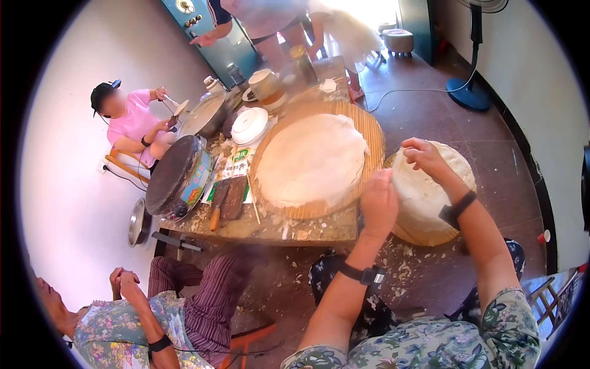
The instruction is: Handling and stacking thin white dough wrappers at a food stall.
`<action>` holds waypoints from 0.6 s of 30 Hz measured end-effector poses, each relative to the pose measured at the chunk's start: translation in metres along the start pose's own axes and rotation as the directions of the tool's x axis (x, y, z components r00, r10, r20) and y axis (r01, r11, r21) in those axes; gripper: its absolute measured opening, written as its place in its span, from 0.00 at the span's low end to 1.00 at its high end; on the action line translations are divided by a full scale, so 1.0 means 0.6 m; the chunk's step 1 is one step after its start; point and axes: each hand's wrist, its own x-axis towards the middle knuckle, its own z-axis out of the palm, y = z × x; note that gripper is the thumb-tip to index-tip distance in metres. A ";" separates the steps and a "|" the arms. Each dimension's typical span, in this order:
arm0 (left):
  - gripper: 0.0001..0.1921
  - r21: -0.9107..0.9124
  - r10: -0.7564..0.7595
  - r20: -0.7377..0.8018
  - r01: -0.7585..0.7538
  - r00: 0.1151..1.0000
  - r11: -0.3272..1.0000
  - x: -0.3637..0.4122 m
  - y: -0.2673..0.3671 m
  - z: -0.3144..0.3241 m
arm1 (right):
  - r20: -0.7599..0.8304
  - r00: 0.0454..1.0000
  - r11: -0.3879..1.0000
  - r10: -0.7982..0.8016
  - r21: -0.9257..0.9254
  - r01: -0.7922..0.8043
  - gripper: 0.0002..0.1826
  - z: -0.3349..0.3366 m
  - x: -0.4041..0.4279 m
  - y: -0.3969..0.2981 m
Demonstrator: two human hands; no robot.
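Observation:
My left hand (380, 198) is raised beside the right rim of a large round slatted mat (374, 133), with its fingers bunched. Whether it pinches anything cannot be seen. Over a stack of pale round flatbreads (424, 198) hangs my right hand (424, 157), fingers loosely curled and somewhat apart, nothing visible in them. That stack rests on a smaller round mat (431, 237), lower than the table and to its right. A wide, thin flatbread sheet (313, 159) covers most of the large mat, its edge ragged at the upper right.
A round griddle (173, 177), a wooden-handled scraper (216, 210), a white bowl (249, 125) and a batter basin (205, 115) crowd the wooden table (286, 233). One person (133, 115) sits beyond the basin, another (138, 323) at my left. A fan (468, 94) stands far right.

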 end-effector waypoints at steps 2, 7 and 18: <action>0.16 -0.008 -0.055 -0.046 0.055 0.997 0.998 0.008 -0.011 -0.018 | 0.019 0.999 0.998 0.027 0.050 -0.027 0.18 0.027 0.008 -0.022; 0.23 0.078 -0.158 -0.210 0.177 0.965 0.981 0.012 -0.032 -0.048 | 0.107 0.979 0.971 0.176 0.146 -0.190 0.17 0.085 0.025 -0.057; 0.23 -0.044 -0.336 -0.231 0.335 0.913 0.941 0.012 -0.054 -0.058 | 0.074 0.968 0.969 0.240 -0.071 -0.235 0.10 0.142 0.058 -0.062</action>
